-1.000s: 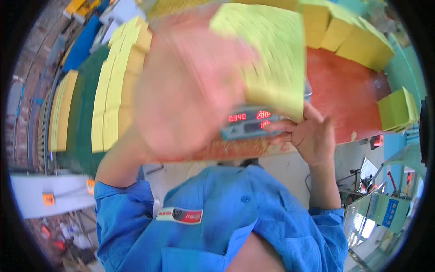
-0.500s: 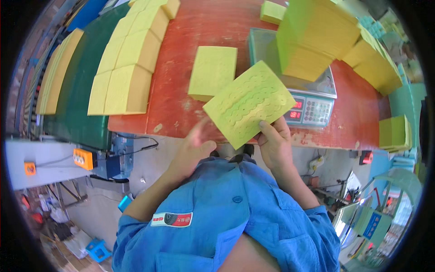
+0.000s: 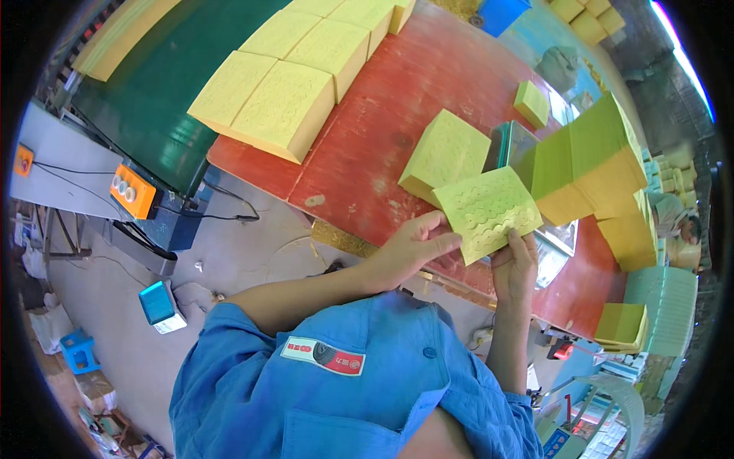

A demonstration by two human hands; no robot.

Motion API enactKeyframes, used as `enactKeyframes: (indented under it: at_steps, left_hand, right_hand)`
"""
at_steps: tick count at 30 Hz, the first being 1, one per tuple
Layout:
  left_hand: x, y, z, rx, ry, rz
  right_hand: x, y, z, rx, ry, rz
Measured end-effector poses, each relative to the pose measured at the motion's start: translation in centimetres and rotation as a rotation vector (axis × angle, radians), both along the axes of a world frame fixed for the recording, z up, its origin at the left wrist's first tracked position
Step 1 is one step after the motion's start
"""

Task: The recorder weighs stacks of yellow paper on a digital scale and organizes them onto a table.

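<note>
A yellow paper sheet (image 3: pixel 492 210) with wavy rows of cut marks is held up at a tilt over the table's near edge. Pinched between the thumb and fingers of my right hand (image 3: pixel 517 264) is its lower right edge. My left hand (image 3: pixel 417 249) closes on its left edge, the thumb in front and the fingertips partly hidden. Just behind the sheet, a block of stacked yellow paper (image 3: pixel 447 153) rests on the red table (image 3: pixel 367 164). A bench scale (image 3: pixel 556 249) is mostly covered by the sheet, my right hand and a tall stack of yellow paper (image 3: pixel 585 164).
Several yellow paper blocks (image 3: pixel 287 99) stand in rows at the table's left, beside a green belt surface (image 3: pixel 153 99). An orange switch box (image 3: pixel 131 191) with cables sits at the lower left. More yellow stacks (image 3: pixel 628 237) are on the right, and a small block (image 3: pixel 531 103) lies farther back.
My view has turned, so the table now slants down to the right. My left hand, apart from the sheet before, has come to its left edge. My right hand keeps its hold.
</note>
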State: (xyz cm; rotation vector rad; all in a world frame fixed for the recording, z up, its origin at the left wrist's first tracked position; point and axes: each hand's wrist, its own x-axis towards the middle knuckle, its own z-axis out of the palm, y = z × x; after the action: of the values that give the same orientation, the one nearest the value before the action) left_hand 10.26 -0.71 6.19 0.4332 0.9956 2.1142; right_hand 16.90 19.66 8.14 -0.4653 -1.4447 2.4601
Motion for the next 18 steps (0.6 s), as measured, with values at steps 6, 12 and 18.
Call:
enactKeyframes:
  at_steps: [6, 12, 18]
  left_hand:
    - [-2.9, -1.5, 0.3, -0.072, 0.075, 0.102]
    - [-14.3, -1.0, 2.6, -0.454, 0.727, 0.042]
    - [-25.7, 5.7, 4.8, -0.685, 0.833, -0.109]
  right_hand:
    - [-0.4, 2.0, 0.2, 0.027, 0.16, 0.28]
    - [-4.8, 2.6, 4.1, 0.237, -0.025, -0.049]
    - [-7.2, 2.0, 2.2, 0.411, -0.165, 0.062]
